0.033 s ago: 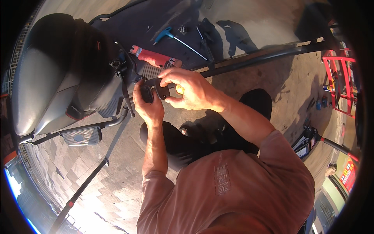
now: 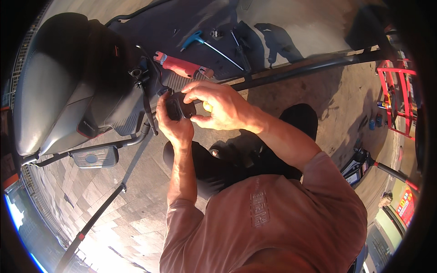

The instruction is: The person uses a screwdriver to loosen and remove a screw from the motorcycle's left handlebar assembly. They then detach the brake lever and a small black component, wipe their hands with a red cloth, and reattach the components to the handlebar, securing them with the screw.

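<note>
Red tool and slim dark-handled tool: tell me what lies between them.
In the head view, the blue-handled tool lies between the red tool and the dark-handled tool, its metal shaft crossing the stretch.

Sunlit paving (image 2: pixel 141 200) glares; a red rack (image 2: pixel 397 69) stands right.

Shirt (image 2: pixel 260 209), lower centre: bore raised characters. Red sign (image 2: pixel 404 203), lower right: carried yellow and pale characters. Dark panel (image 2: pixel 86 129), left: bore lettering too small to read.
</note>
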### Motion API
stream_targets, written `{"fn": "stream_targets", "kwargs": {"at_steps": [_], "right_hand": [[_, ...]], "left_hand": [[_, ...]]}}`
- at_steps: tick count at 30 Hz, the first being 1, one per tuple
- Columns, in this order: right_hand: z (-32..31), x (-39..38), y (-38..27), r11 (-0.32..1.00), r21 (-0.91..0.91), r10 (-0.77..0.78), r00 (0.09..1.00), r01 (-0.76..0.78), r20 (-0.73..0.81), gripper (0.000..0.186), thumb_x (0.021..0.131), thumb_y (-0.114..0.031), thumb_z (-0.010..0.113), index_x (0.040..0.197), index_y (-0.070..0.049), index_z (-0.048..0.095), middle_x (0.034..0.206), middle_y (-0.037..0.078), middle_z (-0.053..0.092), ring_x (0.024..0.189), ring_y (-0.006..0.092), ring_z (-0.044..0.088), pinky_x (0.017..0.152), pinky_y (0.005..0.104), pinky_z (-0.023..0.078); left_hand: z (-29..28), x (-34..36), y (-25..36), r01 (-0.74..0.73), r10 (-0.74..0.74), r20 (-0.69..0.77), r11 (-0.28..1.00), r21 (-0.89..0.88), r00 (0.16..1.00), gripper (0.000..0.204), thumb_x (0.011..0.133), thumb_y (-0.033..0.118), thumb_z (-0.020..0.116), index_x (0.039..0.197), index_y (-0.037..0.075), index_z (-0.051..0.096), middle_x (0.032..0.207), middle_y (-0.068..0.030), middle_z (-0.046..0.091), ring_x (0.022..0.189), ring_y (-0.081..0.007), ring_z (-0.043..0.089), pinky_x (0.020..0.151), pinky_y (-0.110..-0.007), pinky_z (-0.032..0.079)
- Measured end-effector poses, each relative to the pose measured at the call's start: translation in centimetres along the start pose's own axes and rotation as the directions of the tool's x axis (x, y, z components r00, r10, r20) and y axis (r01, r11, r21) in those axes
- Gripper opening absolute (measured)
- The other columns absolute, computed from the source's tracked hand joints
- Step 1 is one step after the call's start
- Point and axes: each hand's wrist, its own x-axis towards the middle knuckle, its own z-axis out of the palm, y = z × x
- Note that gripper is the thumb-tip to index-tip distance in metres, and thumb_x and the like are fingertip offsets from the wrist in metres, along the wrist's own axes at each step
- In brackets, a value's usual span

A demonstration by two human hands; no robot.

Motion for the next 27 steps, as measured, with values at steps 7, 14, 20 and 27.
{"fn": "stream_targets", "kwargs": {"at_steps": [7, 14, 20, 27], "right_hand": [[0.1, 0.5, -3.0, 0.987, -0.127, -0.098, 0.995, 0.100, 0.021, 0.040, 0.067, -0.009, 0.083, 0.101, -0.006, 0.063, 0.123, 0.007, 0.060, 0.073, 0.0197, 0.065, 0.063, 0.0287, 0.056], [-1.4, -1.5, -4.3, 0.981, -0.192, -0.034, 0.998, 0.024, -0.048, 0.038, 0.065, -0.008, 0.084, 0.097, -0.007, 0.064, 0.121, 0.007, 0.060, 0.081, 0.0204, 0.067, 0.065, 0.0284, 0.054], [-3.2, -4.0, -6.1, 0.966, -0.260, -0.049, 0.983, 0.001, -0.178, 0.039, 0.065, -0.009, 0.083, 0.096, -0.006, 0.061, 0.119, 0.009, 0.060, 0.086, 0.0243, 0.066, 0.069, 0.0322, 0.055], [-4.2, -8.9, -9.0, 0.928, -0.214, 0.239, 0.929, -0.304, -0.282, 0.044, 0.067, -0.016, 0.084, 0.102, -0.007, 0.060, 0.114, 0.011, 0.060, 0.088, 0.0271, 0.065, 0.073, 0.0337, 0.054]], "left_hand": [[-0.5, -0.9, 4.3, -0.278, 0.281, 0.029, 0.925, 0.260, 0.959, 0.049, 0.075, 0.009, 0.072, 0.122, 0.005, 0.058, 0.121, -0.0128, 0.062, 0.118, -0.0356, 0.053, 0.098, -0.044, 0.040], [0.5, -1.9, 6.0, -0.386, 0.389, 0.044, 0.885, 0.261, 0.920, 0.049, 0.078, 0.015, 0.072, 0.124, 0.005, 0.057, 0.127, -0.0191, 0.056, 0.112, -0.0378, 0.052, 0.093, -0.043, 0.041], [1.8, -2.1, 7.3, -0.542, 0.524, 0.146, 0.826, 0.153, 0.839, 0.052, 0.078, 0.016, 0.073, 0.126, 0.007, 0.055, 0.130, -0.0228, 0.052, 0.098, -0.0345, 0.052, 0.085, -0.041, 0.041], [2.6, -6.5, 7.8, -0.468, 0.495, 0.340, 0.868, -0.164, 0.799, 0.053, 0.074, 0.004, 0.075, 0.123, 0.004, 0.054, 0.134, -0.0263, 0.049, 0.110, -0.0377, 0.053, 0.091, -0.044, 0.044]]}}
